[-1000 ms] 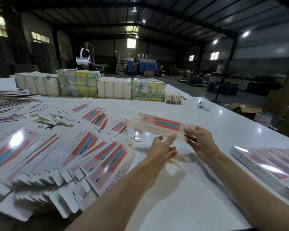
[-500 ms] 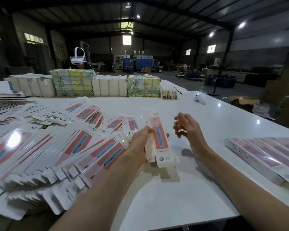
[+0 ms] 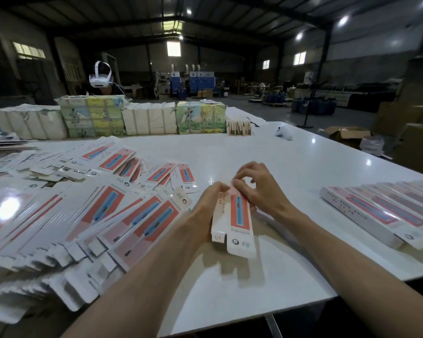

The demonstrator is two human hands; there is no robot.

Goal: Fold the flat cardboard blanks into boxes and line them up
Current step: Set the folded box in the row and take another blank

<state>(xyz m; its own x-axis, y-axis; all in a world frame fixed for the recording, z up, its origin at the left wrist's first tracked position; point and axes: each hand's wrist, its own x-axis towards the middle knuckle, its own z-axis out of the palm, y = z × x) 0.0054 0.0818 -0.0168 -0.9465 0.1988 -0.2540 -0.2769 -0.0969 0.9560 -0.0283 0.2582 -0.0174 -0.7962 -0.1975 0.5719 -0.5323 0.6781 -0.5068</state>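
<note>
A glossy white table point(image 3: 291, 167) carries a wide, overlapping spread of flat blanks point(image 3: 83, 215) over its left half, reaching the near edge. A row of folded boxes point(image 3: 388, 211) lies side by side at the right edge. Along the far edge stand wrapped bundles point(image 3: 149, 118), with a small pack of tan cards point(image 3: 238, 126) just beside their right end and a small white object point(image 3: 283, 132) near the far right corner.
</note>
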